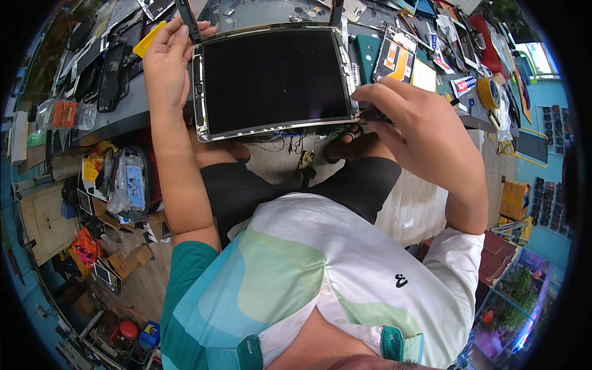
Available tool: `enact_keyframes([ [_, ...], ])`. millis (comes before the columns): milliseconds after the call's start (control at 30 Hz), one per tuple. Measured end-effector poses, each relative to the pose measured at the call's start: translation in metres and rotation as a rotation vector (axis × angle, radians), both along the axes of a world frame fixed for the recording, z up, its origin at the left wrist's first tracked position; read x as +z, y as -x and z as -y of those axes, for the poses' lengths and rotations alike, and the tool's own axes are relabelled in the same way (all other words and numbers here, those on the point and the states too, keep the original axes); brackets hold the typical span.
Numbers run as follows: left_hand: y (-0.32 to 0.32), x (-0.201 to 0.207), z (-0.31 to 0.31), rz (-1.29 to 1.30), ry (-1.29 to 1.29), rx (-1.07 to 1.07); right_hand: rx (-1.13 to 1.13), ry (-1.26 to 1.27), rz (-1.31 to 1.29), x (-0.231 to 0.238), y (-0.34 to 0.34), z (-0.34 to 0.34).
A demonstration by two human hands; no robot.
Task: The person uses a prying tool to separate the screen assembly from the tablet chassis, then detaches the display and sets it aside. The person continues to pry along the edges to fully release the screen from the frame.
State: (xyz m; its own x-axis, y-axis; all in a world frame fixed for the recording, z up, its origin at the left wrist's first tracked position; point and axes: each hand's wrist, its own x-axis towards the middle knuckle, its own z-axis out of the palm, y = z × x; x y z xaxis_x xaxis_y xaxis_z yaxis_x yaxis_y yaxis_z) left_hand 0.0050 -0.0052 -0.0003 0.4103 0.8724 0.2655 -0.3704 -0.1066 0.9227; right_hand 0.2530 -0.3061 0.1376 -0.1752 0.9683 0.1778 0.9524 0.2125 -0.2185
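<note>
OK, remotely I see L hand (pixel 168 66) half-curled by upper-L corner of tablet (pixel 274 80), R hand (pixel 425 126) bent at R edge; can't tell either's grip.

One left hand (pixel 168 69), one right hand (pixel 425 131), two black uprights (pixel 189 22), one large screen (pixel 274 80) and one yellow tape roll (pixel 488 93) show.

Grey bench (pixel 132 117); left: clear bag (pixel 85 116), black device (pixel 111 77); right: yellow tape roll (pixel 485 94)

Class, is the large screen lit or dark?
Dark: the large screen looks black, with no image showing; whether it is powered, cannot tell.
</note>
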Motion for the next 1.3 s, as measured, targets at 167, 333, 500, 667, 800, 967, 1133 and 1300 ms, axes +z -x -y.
enact_keyframes([
  [167,0.003,-0.004,-0.004,-0.016,-0.004,0.007,-0.062,0.115,0.037,0.005,0.001,0.003],
  [333,0.000,-0.004,-0.003,-0.002,-0.017,-0.022,-0.096,0.149,0.011,0.008,0.004,0.005],
  [500,0.001,-0.002,0.000,-0.018,-0.019,0.007,-0.063,0.050,-0.035,0.006,0.006,0.004],
  [667,0.002,-0.002,-0.002,-0.041,-0.016,0.011,-0.070,0.082,0.004,0.006,0.001,0.003],
  [800,0.002,0.000,-0.001,-0.038,-0.029,0.014,-0.100,0.203,0.037,0.008,-0.006,0.008],
  [967,0.001,0.000,0.001,-0.006,-0.023,-0.004,-0.112,0.168,0.002,0.006,-0.003,0.008],
  [1133,0.002,-0.004,-0.003,-0.020,-0.018,0.001,-0.075,0.076,-0.036,0.004,-0.001,0.007],
  [1300,0.001,-0.001,-0.001,-0.031,-0.008,0.020,-0.059,0.029,-0.042,0.003,-0.001,0.007],
])
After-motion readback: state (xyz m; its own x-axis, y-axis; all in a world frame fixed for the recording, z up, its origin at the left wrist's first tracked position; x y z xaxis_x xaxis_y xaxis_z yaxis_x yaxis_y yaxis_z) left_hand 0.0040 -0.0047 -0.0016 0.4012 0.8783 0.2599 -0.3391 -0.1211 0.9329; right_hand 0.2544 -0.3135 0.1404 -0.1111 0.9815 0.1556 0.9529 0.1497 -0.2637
